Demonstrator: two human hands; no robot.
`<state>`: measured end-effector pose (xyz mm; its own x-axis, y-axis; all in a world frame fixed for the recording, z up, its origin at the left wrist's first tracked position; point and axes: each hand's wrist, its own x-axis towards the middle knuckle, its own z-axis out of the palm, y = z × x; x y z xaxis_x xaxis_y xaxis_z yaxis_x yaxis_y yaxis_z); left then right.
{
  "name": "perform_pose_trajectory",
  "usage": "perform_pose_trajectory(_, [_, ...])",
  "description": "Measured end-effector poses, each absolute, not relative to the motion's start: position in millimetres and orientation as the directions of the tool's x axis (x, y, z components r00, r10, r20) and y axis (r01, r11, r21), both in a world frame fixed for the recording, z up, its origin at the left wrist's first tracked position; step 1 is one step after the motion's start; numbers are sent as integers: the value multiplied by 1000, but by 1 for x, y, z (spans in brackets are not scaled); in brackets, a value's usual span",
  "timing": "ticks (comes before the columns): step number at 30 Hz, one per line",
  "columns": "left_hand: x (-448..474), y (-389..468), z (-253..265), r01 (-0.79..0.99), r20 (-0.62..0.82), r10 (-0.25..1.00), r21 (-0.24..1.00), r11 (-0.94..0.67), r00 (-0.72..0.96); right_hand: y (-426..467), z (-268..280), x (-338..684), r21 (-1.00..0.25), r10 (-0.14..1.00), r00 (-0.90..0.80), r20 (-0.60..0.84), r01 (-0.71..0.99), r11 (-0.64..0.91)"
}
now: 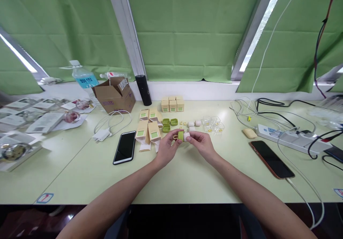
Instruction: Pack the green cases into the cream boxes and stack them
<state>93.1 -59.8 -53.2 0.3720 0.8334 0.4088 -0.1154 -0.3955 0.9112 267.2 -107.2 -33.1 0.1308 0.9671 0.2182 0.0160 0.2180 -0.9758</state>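
Note:
My left hand (pixel 166 150) pinches a small green cap-like piece (pixel 180 135) with a yellowish loop at its left end. My right hand (pixel 204 147) grips a small white cylindrical piece (pixel 186 136), end to end with the green one; whether they are joined I cannot tell. Just beyond my fingers lie several small green square cups (pixel 166 128), more white cylinders (pixel 198 123), tiny yellow parts (pixel 184 123) and clear plastic covers (pixel 215 126). Left of my left hand are opened cream paper boxes (pixel 143 131) with green labels.
Three cream boxes (pixel 173 105) stand at the back. A phone (pixel 124 148) lies left, another phone (pixel 272 159) right, on a cable. A power strip (pixel 281 138), a brown carton (pixel 114 98), a black cylinder (pixel 143 90) and a white charger (pixel 102 134) surround the work area.

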Motion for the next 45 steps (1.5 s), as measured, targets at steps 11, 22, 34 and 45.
perform_pose_trajectory(11, [94,-59,-59,-125,457,818,888,-442,351,-108,-30,267,-973,968,101,228,3,229])
perform_pose_trajectory(22, [93,-63,-55,-127,453,813,890,-439,366,-109,-28,267,-972,968,89,234,-6,235])
perform_pose_trajectory(34, [95,-66,-54,-15,481,770,852,-524,418,-108,-38,267,-973,955,187,229,6,232])
perform_pose_trajectory(45, [96,-71,-51,195,555,726,724,-662,406,-108,-40,258,-979,968,152,201,26,200])
